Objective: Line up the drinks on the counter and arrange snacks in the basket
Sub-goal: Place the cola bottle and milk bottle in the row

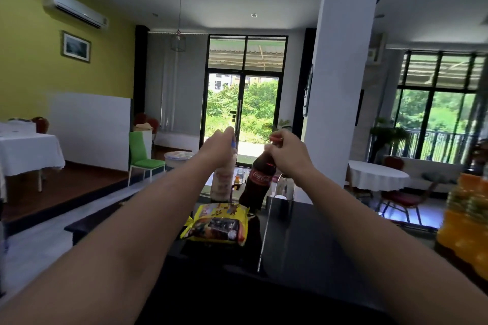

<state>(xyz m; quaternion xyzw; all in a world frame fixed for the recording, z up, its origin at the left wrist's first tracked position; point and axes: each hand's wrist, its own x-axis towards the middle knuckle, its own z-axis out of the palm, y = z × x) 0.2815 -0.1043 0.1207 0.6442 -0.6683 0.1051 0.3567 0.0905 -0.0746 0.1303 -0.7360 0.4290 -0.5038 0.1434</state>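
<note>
Right now you have a drink in each hand, both held out at 12 o'clock over the far edge of the counter (317, 232). Your left hand (217, 146) is curled round the top of the pale bottle (223, 182), fingers closed just under its blue cap. Your right hand (289, 155) is clamped on the neck of the cola (257, 182), fingers wrapped below the red cap.

What matters is the tilt. Both bottles hang below your fingers, long axes near vertical but leaning, caps toward 1 o'clock and bases toward 7. The cola leans more. The bases sit close together, the pale one at 9 o'clock of the cola. Whether either base touches the counter, I cannot tell.

To my eye the line-up is only starting. Bring each cap over its base before you set it down, or the cola may land on an edge and tip.

Mind the snack bag (219, 224) too: it lies flat at 6 o'clock of the bases, just beside them. The orange pack (467, 221) stands well apart at 3 o'clock. No basket shows.
</note>
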